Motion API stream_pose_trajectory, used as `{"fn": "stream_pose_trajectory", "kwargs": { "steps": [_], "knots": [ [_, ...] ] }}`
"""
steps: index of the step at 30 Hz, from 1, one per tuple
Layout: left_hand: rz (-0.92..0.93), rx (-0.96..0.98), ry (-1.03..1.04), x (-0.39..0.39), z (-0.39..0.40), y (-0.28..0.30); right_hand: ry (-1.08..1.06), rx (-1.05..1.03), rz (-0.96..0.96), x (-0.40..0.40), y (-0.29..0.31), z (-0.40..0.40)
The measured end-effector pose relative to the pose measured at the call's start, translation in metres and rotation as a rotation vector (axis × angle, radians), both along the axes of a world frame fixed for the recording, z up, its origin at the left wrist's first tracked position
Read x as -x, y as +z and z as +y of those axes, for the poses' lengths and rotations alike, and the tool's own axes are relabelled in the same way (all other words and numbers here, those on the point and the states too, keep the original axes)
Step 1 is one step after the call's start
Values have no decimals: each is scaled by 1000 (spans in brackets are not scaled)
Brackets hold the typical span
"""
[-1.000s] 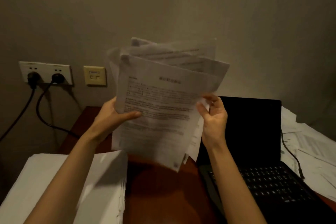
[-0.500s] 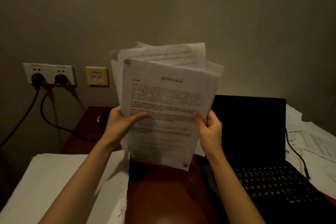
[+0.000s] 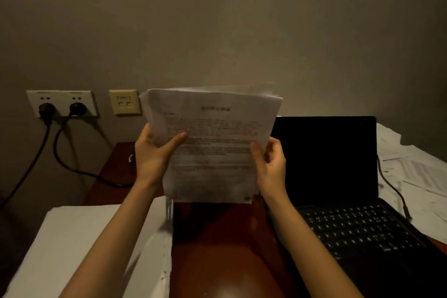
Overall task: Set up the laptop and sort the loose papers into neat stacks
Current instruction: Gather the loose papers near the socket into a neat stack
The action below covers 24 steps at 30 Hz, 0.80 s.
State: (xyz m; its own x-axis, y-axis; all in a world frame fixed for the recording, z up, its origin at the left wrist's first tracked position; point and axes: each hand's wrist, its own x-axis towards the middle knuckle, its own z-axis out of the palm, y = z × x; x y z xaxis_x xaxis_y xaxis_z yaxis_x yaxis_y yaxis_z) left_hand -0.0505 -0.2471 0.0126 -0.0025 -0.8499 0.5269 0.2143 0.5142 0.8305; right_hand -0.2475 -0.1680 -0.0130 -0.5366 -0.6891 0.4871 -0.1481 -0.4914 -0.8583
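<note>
Far left: wall sockets (image 3: 61, 103), two plugs in. White paper stack (image 3: 79, 244) on desk (image 3: 217, 249). Left hand (image 3: 151, 155) grips sheaf of papers (image 3: 212, 145) by its left edge, thumb across the front. Sheaf upright above desk. Right hand (image 3: 272, 167) pinches right edge. Open laptop (image 3: 338, 189), screen dark. Loose papers (image 3: 416, 176) far right.

Paper stack (image 3: 79, 244) left of laptop (image 3: 338, 191)
</note>
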Motion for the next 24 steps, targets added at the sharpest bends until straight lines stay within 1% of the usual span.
{"fn": "stream_pose_trajectory", "kwargs": {
  "steps": [3, 5, 10, 13, 16, 19, 22, 24],
  "knots": [
    [-15, -42, 34, 0, -5, -9, 32, -80, -48, 2, -20, -2],
    [-55, -51, 45, 3, -6, -15, 62, -121, -20, 1, -33, -5],
    [-142, -24, 28, 10, -6, -7, 37, -85, 2, 3, -31, -9],
    [-146, -112, -54, 8, -13, -16, 24, -136, 53, 9, -38, -8],
    [-201, -218, -87, 10, -14, -37, 28, -221, 126, 9, -54, -2],
    [-297, -163, -59, 10, -14, -38, -73, -248, 179, 11, -53, 0],
    [-344, -82, -18, 8, -12, -18, -135, -224, 194, 8, -35, 6],
    [-402, -71, 25, 1, -8, 0, -140, -201, 230, 2, -20, 14]
  ]
}}
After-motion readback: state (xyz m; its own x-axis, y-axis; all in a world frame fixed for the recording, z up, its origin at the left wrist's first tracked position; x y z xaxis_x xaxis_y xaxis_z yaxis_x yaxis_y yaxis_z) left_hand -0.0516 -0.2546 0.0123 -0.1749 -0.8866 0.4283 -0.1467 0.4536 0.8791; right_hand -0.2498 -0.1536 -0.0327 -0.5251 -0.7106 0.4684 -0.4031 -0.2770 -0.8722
